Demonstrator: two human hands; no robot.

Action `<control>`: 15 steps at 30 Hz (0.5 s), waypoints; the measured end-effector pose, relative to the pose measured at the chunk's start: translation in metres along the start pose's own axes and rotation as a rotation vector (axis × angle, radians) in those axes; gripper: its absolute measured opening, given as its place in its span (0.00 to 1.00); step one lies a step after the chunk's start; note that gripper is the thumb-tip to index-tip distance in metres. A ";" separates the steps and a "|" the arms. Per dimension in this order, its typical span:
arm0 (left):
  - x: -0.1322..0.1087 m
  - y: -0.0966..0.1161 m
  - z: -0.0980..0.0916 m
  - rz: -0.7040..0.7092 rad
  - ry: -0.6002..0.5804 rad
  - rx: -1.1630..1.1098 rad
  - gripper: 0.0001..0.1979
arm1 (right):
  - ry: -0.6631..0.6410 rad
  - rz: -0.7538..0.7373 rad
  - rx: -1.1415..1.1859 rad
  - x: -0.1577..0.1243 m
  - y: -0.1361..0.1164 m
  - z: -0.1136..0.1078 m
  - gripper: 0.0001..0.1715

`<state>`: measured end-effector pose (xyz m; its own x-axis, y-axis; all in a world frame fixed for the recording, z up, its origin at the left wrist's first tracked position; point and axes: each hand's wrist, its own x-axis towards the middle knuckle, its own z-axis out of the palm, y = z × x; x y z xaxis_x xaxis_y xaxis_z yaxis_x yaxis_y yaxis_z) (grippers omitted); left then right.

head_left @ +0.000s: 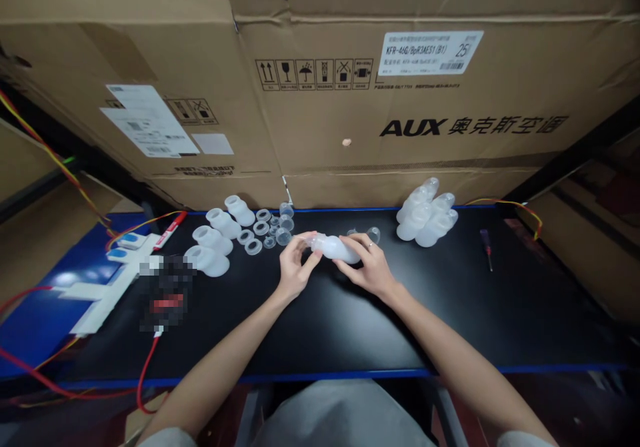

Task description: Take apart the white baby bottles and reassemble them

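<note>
Hands over black tabletop (350, 327), right hand (369, 268) clasping translucent bottle (336, 248), left hand (293, 268) pinching its neck end, clear rings (254, 235) left of the grip, stacked bottles (427, 219) to its right.

Backdrop: two large cardboard boxes (425, 100) side by side, printed with labels and shipping symbols.
Bench: black top (320, 327), blue front edge.
Left: red and yellow wires (65, 167).
Light: dim.

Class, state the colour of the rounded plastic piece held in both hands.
The plastic piece is translucent white; head view.
</note>
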<state>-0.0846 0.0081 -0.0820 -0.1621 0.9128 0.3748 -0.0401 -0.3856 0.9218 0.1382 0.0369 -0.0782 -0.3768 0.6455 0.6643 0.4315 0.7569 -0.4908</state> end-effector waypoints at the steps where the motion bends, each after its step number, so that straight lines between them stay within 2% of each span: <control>1: 0.000 0.001 -0.001 0.000 -0.024 0.007 0.23 | 0.009 -0.017 -0.009 0.000 0.000 -0.001 0.29; 5: 0.001 0.007 -0.005 0.003 -0.075 0.022 0.22 | 0.043 -0.086 -0.049 -0.001 -0.001 -0.007 0.30; 8: 0.001 0.011 -0.006 0.023 -0.084 0.046 0.21 | -0.001 -0.082 -0.050 -0.003 -0.004 -0.014 0.30; 12: 0.002 0.018 -0.008 0.013 -0.128 0.058 0.22 | -0.034 -0.040 -0.011 -0.002 -0.012 -0.024 0.31; 15: 0.003 0.023 -0.011 -0.012 -0.166 -0.009 0.22 | -0.080 0.084 0.197 0.002 -0.021 -0.025 0.29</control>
<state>-0.0965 0.0001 -0.0609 0.0036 0.9268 0.3755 -0.0499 -0.3749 0.9257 0.1494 0.0200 -0.0527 -0.4138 0.7073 0.5732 0.2990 0.7003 -0.6483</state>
